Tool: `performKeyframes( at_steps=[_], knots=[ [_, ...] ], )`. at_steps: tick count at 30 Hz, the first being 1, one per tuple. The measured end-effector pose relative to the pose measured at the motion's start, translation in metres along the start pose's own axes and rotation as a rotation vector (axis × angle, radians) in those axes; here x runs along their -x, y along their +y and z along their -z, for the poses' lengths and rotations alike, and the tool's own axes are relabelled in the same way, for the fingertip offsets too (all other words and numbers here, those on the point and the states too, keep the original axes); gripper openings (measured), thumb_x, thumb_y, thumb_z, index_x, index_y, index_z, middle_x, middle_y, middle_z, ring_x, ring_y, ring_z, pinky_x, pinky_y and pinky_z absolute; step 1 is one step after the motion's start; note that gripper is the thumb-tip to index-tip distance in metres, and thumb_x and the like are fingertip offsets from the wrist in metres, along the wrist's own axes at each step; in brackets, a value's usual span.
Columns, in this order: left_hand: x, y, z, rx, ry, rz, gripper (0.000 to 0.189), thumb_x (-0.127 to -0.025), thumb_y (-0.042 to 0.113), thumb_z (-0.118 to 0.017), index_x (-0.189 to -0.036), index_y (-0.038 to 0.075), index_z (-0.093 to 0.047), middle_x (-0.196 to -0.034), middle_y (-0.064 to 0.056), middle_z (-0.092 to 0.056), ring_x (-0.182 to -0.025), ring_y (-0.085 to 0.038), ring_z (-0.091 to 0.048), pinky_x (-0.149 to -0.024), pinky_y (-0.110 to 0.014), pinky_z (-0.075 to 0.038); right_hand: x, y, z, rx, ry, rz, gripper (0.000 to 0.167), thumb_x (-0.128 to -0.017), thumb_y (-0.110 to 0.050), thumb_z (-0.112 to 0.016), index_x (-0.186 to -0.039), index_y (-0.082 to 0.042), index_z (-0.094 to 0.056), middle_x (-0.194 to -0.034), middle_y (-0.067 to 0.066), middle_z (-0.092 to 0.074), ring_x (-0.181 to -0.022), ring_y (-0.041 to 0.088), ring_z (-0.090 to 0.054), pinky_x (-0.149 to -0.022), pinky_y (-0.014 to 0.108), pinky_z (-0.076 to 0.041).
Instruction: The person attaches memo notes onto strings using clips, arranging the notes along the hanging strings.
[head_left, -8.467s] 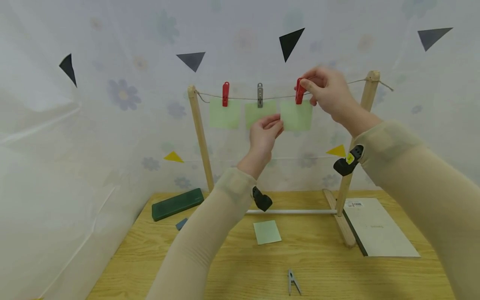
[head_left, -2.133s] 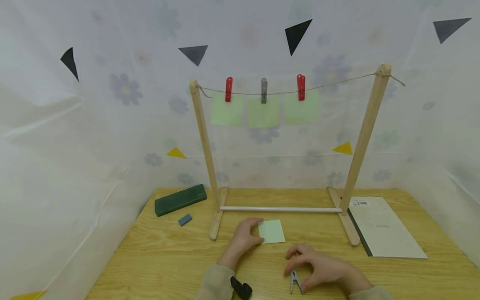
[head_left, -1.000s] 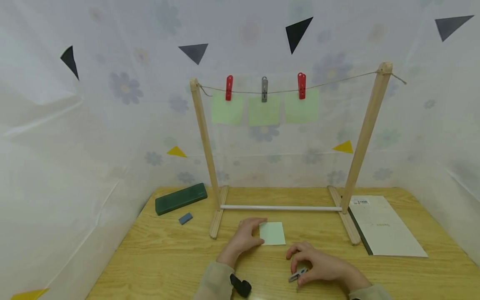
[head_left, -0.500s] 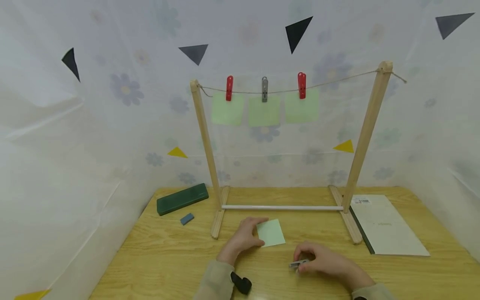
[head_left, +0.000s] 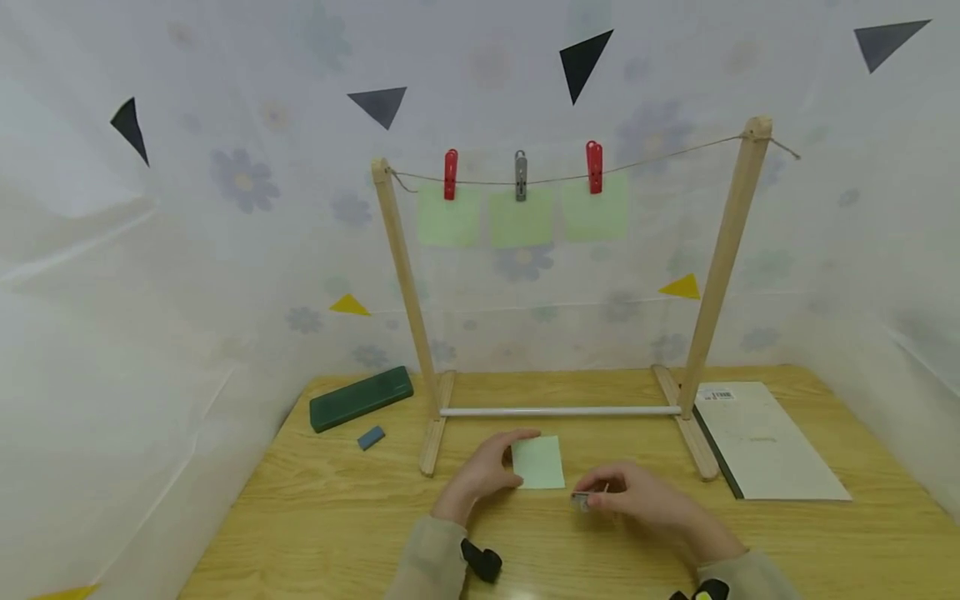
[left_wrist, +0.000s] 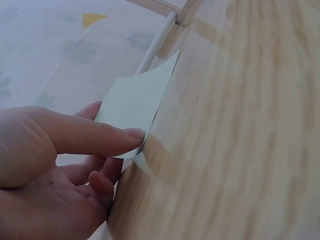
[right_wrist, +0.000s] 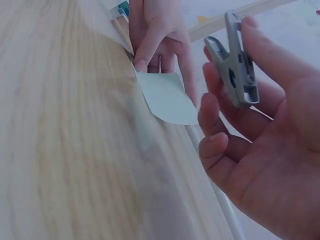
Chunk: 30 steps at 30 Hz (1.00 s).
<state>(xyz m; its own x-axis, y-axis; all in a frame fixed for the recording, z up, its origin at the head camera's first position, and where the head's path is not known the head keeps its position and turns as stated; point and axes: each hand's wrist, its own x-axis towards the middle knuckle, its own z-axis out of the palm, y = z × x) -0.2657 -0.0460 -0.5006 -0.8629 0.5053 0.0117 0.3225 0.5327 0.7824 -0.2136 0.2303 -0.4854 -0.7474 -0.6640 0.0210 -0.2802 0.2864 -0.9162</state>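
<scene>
A pale green square paper note (head_left: 540, 462) is at the middle of the table, in front of the white crossbar. My left hand (head_left: 483, 468) holds it at its left edge, thumb and fingers at the near and far corners. The left wrist view has the note (left_wrist: 137, 102) slightly bowed, with the thumb against its edge. To the right, my right hand (head_left: 645, 502) holds a grey clothespin (right_wrist: 237, 65) between thumb and fingers, just above the table. Three similar notes, such as the middle one (head_left: 521, 218), hang from a string by two red clothespins and one grey clothespin (head_left: 521, 177).
The string runs between two wooden posts, left (head_left: 405, 283) and right (head_left: 723, 267), joined below by a white rod (head_left: 562, 412). At left lie a dark green case (head_left: 360, 398) and a blue eraser-like block (head_left: 371, 437). A notebook (head_left: 772, 442) lies at right.
Earlier both hands were up at the string, on the third note and its red clothespin. Since then the right hand has picked up the grey clothespin and brought it towards the note, which turned slightly.
</scene>
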Motion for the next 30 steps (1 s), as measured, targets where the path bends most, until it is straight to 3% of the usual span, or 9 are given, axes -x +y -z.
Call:
performKeyframes(
  at_steps=[7, 10, 14, 17, 23, 26, 30],
  knots=[
    [-0.004, 0.005, -0.001, 0.11, -0.009, 0.044, 0.073, -0.084, -0.018, -0.06, -0.145, 0.021, -0.051, -0.151, -0.009, -0.046, -0.119, -0.023, -0.048, -0.058, -0.025, -0.04, 0.0, -0.014, 0.018, -0.005, 0.113, 0.026, 0.033, -0.1, -0.018, -0.059, -0.12, 0.008, -0.065, -0.11, 0.005, -0.072, -0.091, 0.002, -0.065, -0.077, 0.027, -0.056],
    [-0.005, 0.008, 0.002, 0.141, -0.011, 0.056, 0.074, -0.086, -0.016, -0.059, -0.148, 0.022, -0.048, -0.151, -0.012, -0.045, -0.085, -0.02, -0.053, -0.051, -0.026, -0.038, 0.002, -0.019, 0.027, -0.04, 0.131, 0.017, 0.037, -0.101, -0.018, -0.058, -0.125, 0.01, -0.061, -0.114, 0.004, -0.071, -0.092, 0.006, -0.066, -0.076, 0.031, -0.057],
    [-0.008, 0.017, 0.008, 0.152, -0.026, 0.049, 0.076, -0.089, -0.012, -0.058, -0.151, 0.028, -0.041, -0.111, -0.01, -0.058, -0.06, -0.014, -0.036, -0.051, -0.025, -0.034, 0.004, -0.026, 0.041, -0.029, 0.146, 0.008, 0.038, -0.102, -0.017, -0.055, -0.13, 0.008, -0.058, -0.118, 0.011, -0.069, -0.088, 0.01, -0.066, -0.071, 0.033, -0.056],
    [-0.011, 0.025, 0.015, 0.148, -0.039, 0.034, 0.076, -0.091, -0.007, -0.059, -0.153, 0.031, -0.037, -0.084, -0.005, -0.046, -0.065, -0.012, -0.036, -0.054, -0.026, -0.033, 0.008, -0.033, 0.051, 0.024, 0.16, -0.008, 0.038, -0.103, -0.019, -0.055, -0.131, 0.007, -0.057, -0.113, 0.015, -0.068, -0.085, 0.012, -0.065, -0.07, 0.032, -0.054],
    [-0.017, 0.041, 0.024, 0.144, -0.05, 0.025, 0.076, -0.092, 0.0, -0.064, -0.155, 0.03, -0.032, -0.076, 0.001, -0.043, -0.066, -0.013, -0.036, -0.057, -0.027, -0.032, 0.016, -0.05, 0.07, 0.138, 0.223, -0.025, 0.036, -0.102, -0.022, -0.055, -0.129, 0.003, -0.059, -0.096, 0.002, -0.071, -0.082, 0.013, -0.068, -0.069, 0.029, -0.054],
    [-0.021, 0.049, 0.027, 0.105, -0.049, 0.003, 0.076, -0.094, 0.003, -0.063, -0.156, 0.029, -0.029, -0.071, 0.001, -0.041, -0.063, -0.013, -0.034, -0.057, -0.027, -0.032, 0.021, -0.061, 0.08, 0.165, 0.261, -0.016, 0.036, -0.103, -0.02, -0.054, -0.13, 0.003, -0.058, -0.1, 0.005, -0.072, -0.085, 0.012, -0.07, -0.071, 0.029, -0.056],
    [-0.024, 0.061, 0.031, 0.022, -0.036, -0.016, 0.075, -0.095, 0.007, -0.064, -0.157, 0.027, -0.027, -0.075, 0.0, -0.052, -0.064, -0.012, -0.041, -0.058, -0.026, -0.035, 0.028, -0.077, 0.091, 0.17, 0.333, -0.044, 0.038, -0.103, -0.021, -0.054, -0.132, 0.003, -0.056, -0.109, 0.011, -0.071, -0.089, 0.01, -0.069, -0.075, 0.029, -0.057]
  ],
)
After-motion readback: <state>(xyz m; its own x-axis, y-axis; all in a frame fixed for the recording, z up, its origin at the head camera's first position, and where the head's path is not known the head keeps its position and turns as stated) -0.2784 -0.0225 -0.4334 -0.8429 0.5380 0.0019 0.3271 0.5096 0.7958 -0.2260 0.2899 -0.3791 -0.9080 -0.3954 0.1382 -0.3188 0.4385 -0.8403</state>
